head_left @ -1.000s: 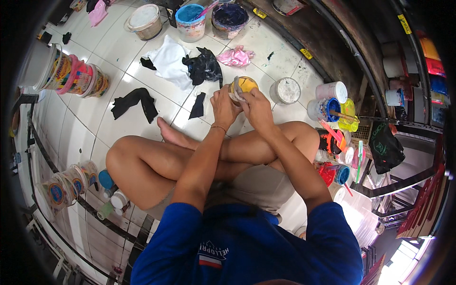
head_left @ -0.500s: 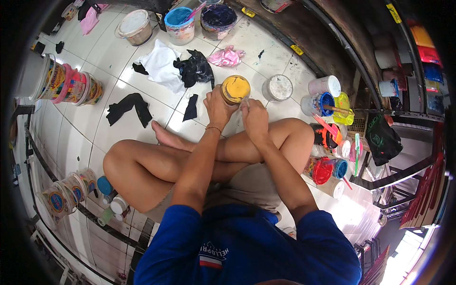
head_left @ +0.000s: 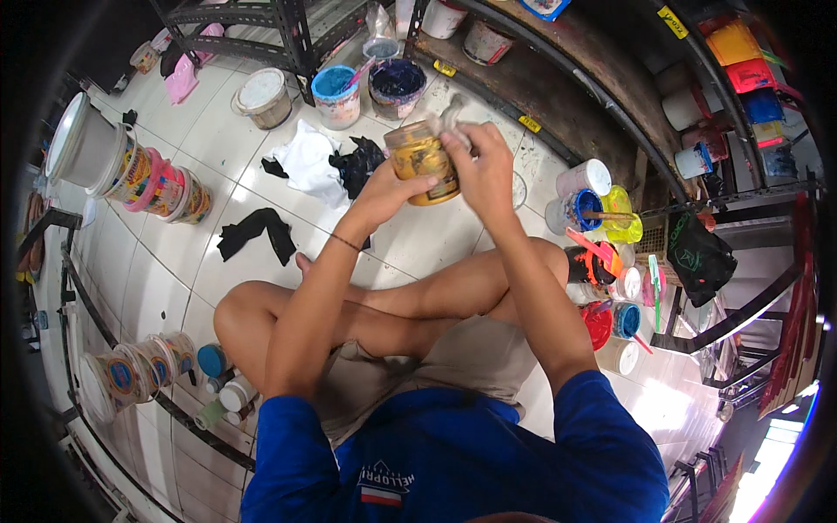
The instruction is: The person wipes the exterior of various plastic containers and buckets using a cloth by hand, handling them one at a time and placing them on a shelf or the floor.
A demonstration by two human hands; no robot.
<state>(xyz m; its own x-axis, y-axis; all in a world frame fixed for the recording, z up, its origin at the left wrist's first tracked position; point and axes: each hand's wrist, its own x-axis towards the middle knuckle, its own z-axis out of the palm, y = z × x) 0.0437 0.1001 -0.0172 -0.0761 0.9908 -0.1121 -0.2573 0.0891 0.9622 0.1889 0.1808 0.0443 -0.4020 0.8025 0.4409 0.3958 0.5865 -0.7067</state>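
Head view: person sits cross-legged on white tiled floor [head_left: 174, 288]. Left hand [head_left: 384, 193] wraps around yellow-stained paint jar [head_left: 423, 161], fingers clenched on its side, jar lifted in front of chest, above floor. Right hand [head_left: 484, 166] at jar rim, fingers pinching crumpled pale cloth [head_left: 455, 118] against top. Step in hand, as I judge: wiping jar rim. Next move needs firm left grip, turning of jar under cloth. Blue paint bucket [head_left: 336, 91] and black rag [head_left: 257, 231] lie well apart.
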